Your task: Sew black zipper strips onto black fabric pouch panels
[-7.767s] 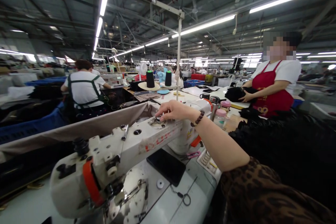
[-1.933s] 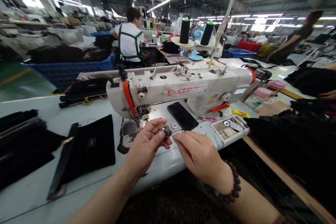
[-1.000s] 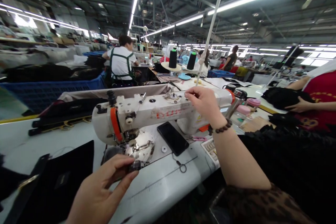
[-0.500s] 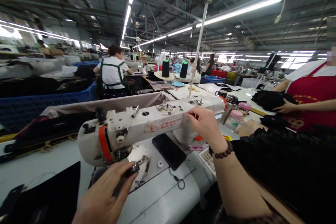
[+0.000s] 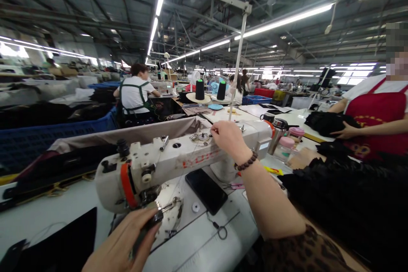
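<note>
A white sewing machine [image 5: 168, 157] with orange bands stands on the table before me. My left hand [image 5: 123, 238] is closed near the needle end, gripping a small dark bobbin case [image 5: 155, 217] between thumb and fingers. On top of the machine arm, my right hand [image 5: 230, 139] is pinched beside the round bobbin winder [image 5: 203, 137]; what its fingertips hold, if anything, I cannot make out. A loose white bobbin [image 5: 196, 207] lies on the machine bed, close to a black phone [image 5: 206, 191] with a ring strap [image 5: 222, 232].
Black fabric is piled at right [image 5: 347, 204], and a black piece [image 5: 60, 242] lies at left. Jars with pink lids [image 5: 287, 142] and a steel flask [image 5: 278, 136] stand behind the machine. A co-worker in a red apron [image 5: 376, 114] holds black cloth. Two black thread cones [image 5: 199, 90] stand behind.
My right hand has moved left along the top of the machine arm to the bobbin winder. My left hand has shifted slightly down and left with the bobbin case.
</note>
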A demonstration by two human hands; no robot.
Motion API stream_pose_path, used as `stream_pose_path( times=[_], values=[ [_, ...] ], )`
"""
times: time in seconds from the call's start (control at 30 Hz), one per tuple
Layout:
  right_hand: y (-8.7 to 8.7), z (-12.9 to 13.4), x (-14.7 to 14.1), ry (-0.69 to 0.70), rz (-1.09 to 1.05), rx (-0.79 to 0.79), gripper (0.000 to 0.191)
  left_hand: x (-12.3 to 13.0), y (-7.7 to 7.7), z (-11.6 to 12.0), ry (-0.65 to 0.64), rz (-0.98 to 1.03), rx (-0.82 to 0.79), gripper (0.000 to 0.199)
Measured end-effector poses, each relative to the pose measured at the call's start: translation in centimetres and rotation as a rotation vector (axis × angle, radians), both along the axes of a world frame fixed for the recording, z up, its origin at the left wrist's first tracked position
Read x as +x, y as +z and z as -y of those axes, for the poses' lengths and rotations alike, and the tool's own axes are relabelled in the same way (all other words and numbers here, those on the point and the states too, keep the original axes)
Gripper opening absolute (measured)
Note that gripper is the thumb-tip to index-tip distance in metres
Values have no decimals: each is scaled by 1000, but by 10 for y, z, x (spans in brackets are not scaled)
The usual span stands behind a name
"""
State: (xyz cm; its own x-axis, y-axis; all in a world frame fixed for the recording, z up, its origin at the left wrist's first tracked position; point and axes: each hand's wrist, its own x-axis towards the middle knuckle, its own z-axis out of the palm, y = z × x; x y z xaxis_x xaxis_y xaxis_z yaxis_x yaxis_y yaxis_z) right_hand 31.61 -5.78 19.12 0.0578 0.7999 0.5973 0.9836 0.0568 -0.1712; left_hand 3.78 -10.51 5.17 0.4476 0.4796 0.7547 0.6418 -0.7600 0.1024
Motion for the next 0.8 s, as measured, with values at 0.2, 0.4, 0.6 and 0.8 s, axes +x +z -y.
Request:
stream_pose_path(
  times=[0.2,0.4,0.6,0.8],
  values=[
    [-31,49,26,-17,-74,-18,16,30,36,2,-25,28,133,25],
    [-67,87,22,-112,-193,233,21,44,46,0,-26,18,178,26],
    [-124,66,-29,342,110,-502,13,45,44,1,-34,19,150,24],
    [-167,42,-46,380,206,-537,9,44,47,1,-17,8,206,26]
  ],
)
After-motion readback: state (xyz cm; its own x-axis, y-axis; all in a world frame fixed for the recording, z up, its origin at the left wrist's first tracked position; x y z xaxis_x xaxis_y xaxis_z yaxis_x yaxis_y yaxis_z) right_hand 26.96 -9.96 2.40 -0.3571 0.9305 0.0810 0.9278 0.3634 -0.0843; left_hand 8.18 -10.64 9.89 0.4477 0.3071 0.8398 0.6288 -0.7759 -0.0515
